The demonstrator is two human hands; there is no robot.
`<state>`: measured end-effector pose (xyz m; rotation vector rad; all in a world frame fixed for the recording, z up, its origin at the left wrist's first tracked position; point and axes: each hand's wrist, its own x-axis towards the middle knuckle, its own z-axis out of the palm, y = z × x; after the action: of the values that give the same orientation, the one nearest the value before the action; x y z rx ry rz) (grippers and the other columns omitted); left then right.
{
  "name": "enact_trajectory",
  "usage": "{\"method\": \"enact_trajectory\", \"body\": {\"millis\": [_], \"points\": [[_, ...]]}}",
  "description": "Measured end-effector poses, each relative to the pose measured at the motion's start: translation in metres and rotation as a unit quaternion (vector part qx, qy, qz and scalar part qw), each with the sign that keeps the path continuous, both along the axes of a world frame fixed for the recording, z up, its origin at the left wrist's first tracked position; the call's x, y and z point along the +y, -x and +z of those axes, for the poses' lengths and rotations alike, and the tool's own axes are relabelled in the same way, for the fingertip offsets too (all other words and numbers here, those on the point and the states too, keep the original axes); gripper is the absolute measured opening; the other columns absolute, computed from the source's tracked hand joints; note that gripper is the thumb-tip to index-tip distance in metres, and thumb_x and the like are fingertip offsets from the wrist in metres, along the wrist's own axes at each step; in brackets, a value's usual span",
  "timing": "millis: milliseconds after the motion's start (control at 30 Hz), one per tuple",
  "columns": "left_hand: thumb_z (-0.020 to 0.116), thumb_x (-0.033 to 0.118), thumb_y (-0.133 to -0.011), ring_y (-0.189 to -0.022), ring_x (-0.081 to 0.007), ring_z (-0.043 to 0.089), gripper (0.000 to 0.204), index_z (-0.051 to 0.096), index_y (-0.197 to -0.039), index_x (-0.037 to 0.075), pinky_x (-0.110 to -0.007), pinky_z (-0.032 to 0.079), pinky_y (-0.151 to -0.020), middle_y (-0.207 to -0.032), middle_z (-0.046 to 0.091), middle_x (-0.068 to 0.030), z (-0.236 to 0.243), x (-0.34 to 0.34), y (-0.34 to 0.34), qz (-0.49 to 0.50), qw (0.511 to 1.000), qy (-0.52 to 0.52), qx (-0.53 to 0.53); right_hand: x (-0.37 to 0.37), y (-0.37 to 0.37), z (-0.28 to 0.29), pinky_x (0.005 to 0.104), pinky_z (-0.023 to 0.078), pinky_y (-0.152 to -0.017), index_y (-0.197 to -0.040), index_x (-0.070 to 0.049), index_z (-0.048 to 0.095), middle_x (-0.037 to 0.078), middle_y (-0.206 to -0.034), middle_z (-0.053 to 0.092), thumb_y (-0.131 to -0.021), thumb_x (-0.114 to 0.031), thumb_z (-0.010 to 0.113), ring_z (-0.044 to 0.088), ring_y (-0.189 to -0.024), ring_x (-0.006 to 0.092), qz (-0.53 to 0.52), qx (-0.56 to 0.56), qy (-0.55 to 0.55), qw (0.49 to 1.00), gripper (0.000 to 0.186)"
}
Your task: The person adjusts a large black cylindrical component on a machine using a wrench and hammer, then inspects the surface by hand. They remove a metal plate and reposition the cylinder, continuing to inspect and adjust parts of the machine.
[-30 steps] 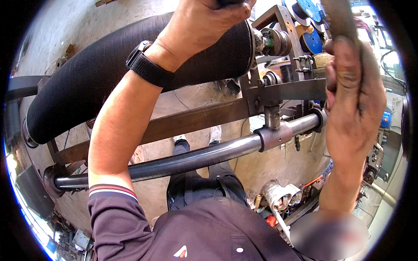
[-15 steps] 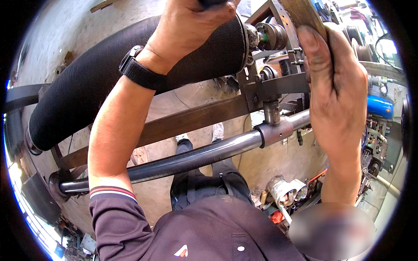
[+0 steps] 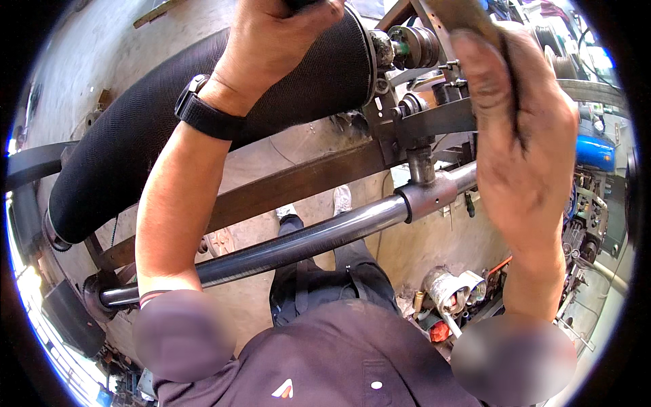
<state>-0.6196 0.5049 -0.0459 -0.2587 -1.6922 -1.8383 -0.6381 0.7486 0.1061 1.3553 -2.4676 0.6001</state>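
The black roller (image 3: 152,115) takes up the left and middle, its long axis rising from low at its left end to high at its right; the lens bends its outline. A dark watch strap (image 3: 213,119) crosses in front of the roller's middle, worn on the left wrist. The left hand (image 3: 268,51) is the nearer one to the roller, lying over the upper right part of it in this view; whether skin meets roller I cannot tell. By the thumb is a dark thing (image 3: 303,4), mostly cut off at the top edge, and the fingers run out of sight, so their grasp on it cannot be judged.

Below the roller, a brown beam (image 3: 298,178) and then a shiny pipe (image 3: 305,237) slant much the same way as it does. Just right of the roller's right end sits a metal pulley (image 3: 415,47).

Farther right of the roller, the right hand (image 3: 522,129) has its fingers clenched round a brown bar (image 3: 468,19), thumb laid along it. The bar leans up and leftward from the grasp, toward the roller's side, and leaves the view at the top. A blue tank (image 3: 595,153) lies farthest right from the roller.
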Motion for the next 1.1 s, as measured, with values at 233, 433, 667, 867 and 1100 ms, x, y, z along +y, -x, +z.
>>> {"method": "enact_trajectory", "body": {"millis": [233, 433, 667, 867, 1100], "points": [[0.072, 0.001, -0.093, -0.089, -0.0067, 0.057, 0.037, 0.052, -0.124, 0.005, -0.022, 0.050, -0.075, -0.105, 0.058, 0.0012, 0.002, 0.012, -0.005, 0.049, 0.997, -0.052, -0.003, 0.000, -0.003, 0.002, 0.0290, 0.042, -0.058, -0.114, -0.002, 0.065, 0.005, -0.075, 0.061, -0.107, -0.027, 0.062, 0.050, -0.065, 0.0113, 0.011, -0.001, 0.006, 1.000, 0.026], [0.071, 0.001, -0.094, -0.088, -0.0063, 0.056, 0.032, 0.054, -0.120, 0.007, -0.022, 0.050, -0.075, -0.102, 0.059, 0.0024, 0.001, 0.006, -0.003, 0.053, 0.998, 0.018, -0.014, -0.001, -0.006, 0.000, 0.0295, 0.042, -0.055, -0.112, -0.002, 0.066, 0.006, -0.073, 0.062, -0.106, -0.027, 0.063, 0.052, -0.062, 0.0109, 0.000, -0.023, 0.023, 0.999, 0.026], [0.074, 0.004, -0.093, -0.088, -0.0061, 0.057, 0.038, 0.054, -0.124, 0.006, -0.021, 0.049, -0.074, -0.102, 0.059, 0.0030, -0.001, 0.005, -0.003, 0.011, 0.999, -0.026, 0.015, -0.005, -0.009, 0.006, 0.0316, 0.041, -0.056, -0.111, -0.003, 0.065, 0.009, -0.072, 0.057, -0.106, -0.029, 0.062, 0.049, -0.061, 0.0157, 0.005, -0.032, -0.004, 0.999, 0.027], [0.074, -0.002, -0.090, -0.090, -0.0069, 0.058, 0.045, 0.053, -0.129, 0.006, -0.022, 0.051, -0.077, -0.106, 0.058, 0.0009, -0.005, 0.000, -0.002, -0.039, 0.997, -0.064, 0.009, -0.016, -0.025, 0.022, 0.0312, 0.044, -0.059, -0.112, -0.002, 0.064, 0.010, -0.074, 0.059, -0.106, -0.025, 0.062, 0.052, -0.065, 0.0160, -0.011, -0.071, -0.001, 0.997, 0.023], [0.072, -0.003, -0.091, -0.082, -0.0072, 0.060, 0.035, 0.056, -0.120, 0.009, -0.022, 0.050, -0.069, -0.097, 0.059, 0.0027, 0.001, 0.009, 0.001, 0.045, 0.998, 0.017, 0.034, 0.003, -0.011, -0.010, 0.0326, 0.044, -0.056, -0.112, -0.003, 0.064, 0.010, -0.069, 0.057, -0.106, -0.028, 0.062, 0.051, -0.059, 0.0173, -0.006, -0.038, 0.073, 0.997, 0.025]]}}
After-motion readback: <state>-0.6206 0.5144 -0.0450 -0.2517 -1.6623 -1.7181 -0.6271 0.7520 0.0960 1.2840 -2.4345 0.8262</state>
